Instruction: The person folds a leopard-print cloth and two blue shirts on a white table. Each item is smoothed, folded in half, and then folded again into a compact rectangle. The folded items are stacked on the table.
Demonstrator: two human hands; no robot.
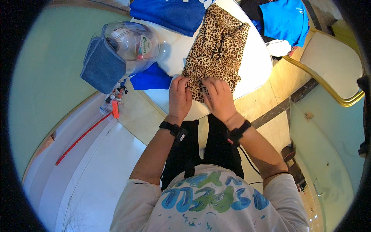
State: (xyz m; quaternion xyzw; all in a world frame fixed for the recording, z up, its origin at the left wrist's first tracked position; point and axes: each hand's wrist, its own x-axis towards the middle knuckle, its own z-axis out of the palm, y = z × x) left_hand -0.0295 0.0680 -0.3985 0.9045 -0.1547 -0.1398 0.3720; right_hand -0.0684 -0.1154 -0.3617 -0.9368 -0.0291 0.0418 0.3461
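Observation:
A leopard-print garment (218, 49) lies roughly rectangular, with wrinkles, on a white table (255, 66). At its near left edge rests my left hand (180, 94), fingers bent down on the cloth; whether they pinch it is hard to tell. My right hand (217, 95) is on the near part of the same cloth, slightly blurred, its fingertips curled and partly hidden, so its grip is unclear. Both wrists wear black straps with small devices. A folded blue cloth (171, 14) is at the table's far side, and a smaller blue cloth (152, 77) lies left of my left hand.
Left on the table stands a clear plastic container (133, 46) with a grey-blue fabric piece (104, 65) over its side. A red-handled broom (84, 137) is at lower left. Bright blue clothing (285, 21) lies at upper right, near a gold-framed chair (333, 63).

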